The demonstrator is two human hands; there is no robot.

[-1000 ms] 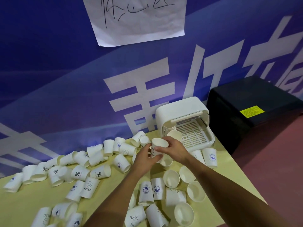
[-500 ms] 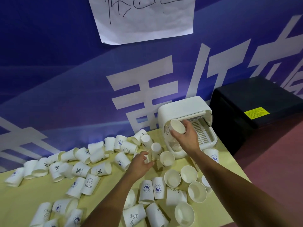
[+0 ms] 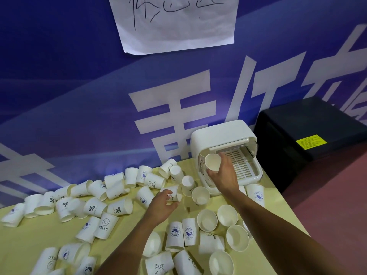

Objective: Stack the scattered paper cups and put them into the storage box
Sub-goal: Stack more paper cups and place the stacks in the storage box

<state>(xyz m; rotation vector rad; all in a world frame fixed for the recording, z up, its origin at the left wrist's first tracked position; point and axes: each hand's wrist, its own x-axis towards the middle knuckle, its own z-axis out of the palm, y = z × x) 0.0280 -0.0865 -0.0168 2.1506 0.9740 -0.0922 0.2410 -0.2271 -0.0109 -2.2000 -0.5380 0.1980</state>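
Note:
My right hand point(image 3: 225, 176) grips a white paper cup point(image 3: 212, 162), mouth turned towards me, at the open front of the white storage box point(image 3: 216, 133). The box's slatted tray point(image 3: 241, 164) shows behind my hand. My left hand point(image 3: 161, 205) closes its fingers on a paper cup lying on its side point(image 3: 175, 192) on the yellow table point(image 3: 23, 241). Several more paper cups lie scattered across the table, some upright point(image 3: 200, 195), some on their sides point(image 3: 106, 225).
A black cabinet point(image 3: 309, 132) with a yellow label stands right of the table, past its right edge. A blue banner wall with a taped paper sheet point(image 3: 174, 22) rises directly behind the table and box.
My right hand carried a cup from the table's middle up to the box opening. My left hand let go of that cup and dropped to one lying on the table.

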